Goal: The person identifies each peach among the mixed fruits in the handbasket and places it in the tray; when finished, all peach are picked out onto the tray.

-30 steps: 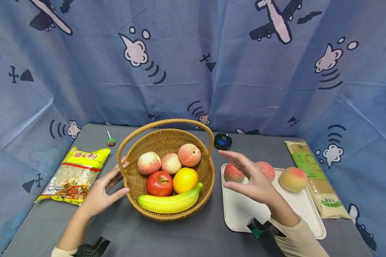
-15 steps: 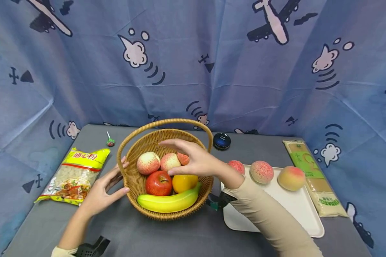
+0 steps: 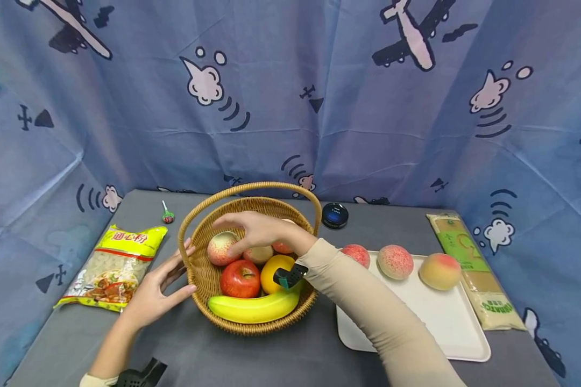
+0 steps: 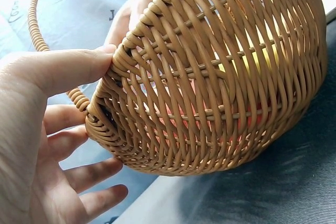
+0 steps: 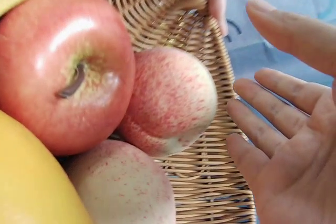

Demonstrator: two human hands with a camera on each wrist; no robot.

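A wicker basket (image 3: pixel 246 327) with an arched handle stands at the table's middle. In it lie a red apple (image 3: pixel 239 280), an orange (image 3: pixel 271 271), a banana (image 3: pixel 252 308) and several peaches. My left hand (image 3: pixel 150 300) touches the basket's left side; in the left wrist view its thumb rests at the rim and its fingers are spread. Under the handle, my right hand (image 3: pixel 259 232) reaches over the fruit, around the leftmost peach (image 3: pixel 220 250). In the right wrist view that hand (image 5: pixel 296 161) is apart from the peach (image 5: pixel 170 98), fingers extended, holding nothing.
A white tray (image 3: pixel 416 333) with three peaches, among them a yellowish one (image 3: pixel 439 271), is at the right, beside a long green-and-tan packet (image 3: pixel 474 269). A yellow bag (image 3: pixel 116 269) and a lollipop (image 3: pixel 167 216) lie left. Behind the basket sits a dark tuna can (image 3: pixel 335 215).
From above the tray, my right hand has moved left into the basket, over to the leftmost peach. My left hand stays at the basket's left side.
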